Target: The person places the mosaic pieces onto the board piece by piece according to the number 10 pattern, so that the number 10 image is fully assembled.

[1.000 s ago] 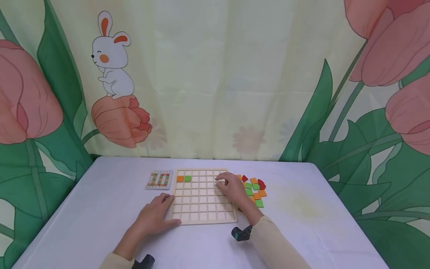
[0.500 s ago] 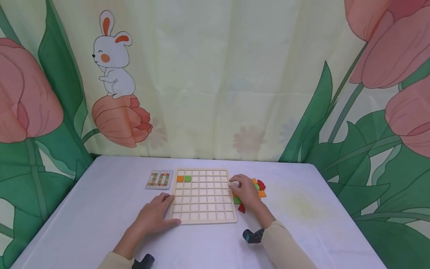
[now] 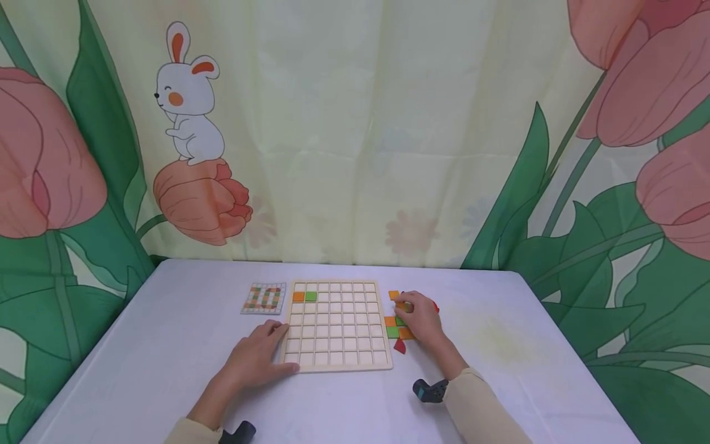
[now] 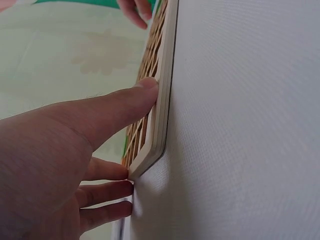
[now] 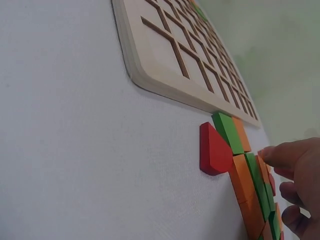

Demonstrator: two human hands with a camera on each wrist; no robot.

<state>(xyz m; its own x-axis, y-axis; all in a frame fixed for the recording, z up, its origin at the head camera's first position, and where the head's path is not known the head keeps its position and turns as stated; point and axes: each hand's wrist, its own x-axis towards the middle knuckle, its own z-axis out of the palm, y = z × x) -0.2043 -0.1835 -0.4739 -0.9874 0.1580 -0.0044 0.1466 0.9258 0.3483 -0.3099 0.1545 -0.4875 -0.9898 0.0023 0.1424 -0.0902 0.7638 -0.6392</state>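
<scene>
"Head view: has the right hand [image 3: 423, 319] moved?"
"Yes, from the edge of the wooden grid board [image 3: 336, 332] to the orange and green tiles [image 3: 392, 332] right of it; whether it pinches any, I can't tell."
"Left hand [image 3: 256, 357]?"
"Fingers relaxed, touching the board's left edge"

A pale curtain [image 3: 360, 154] printed with tulips [image 3: 643, 80] and a rabbit [image 3: 194, 137] backs a white-covered table [image 3: 499, 333].

In the head view the right hand [image 3: 420, 317] covers part of the tile pile [image 3: 392, 332], and whether it pinches a tile cannot be told. The pattern on the card [image 3: 264, 298] (orange and green blocks, some red) is too small to read. Both wrist views crop the board [image 5: 170, 83].
</scene>
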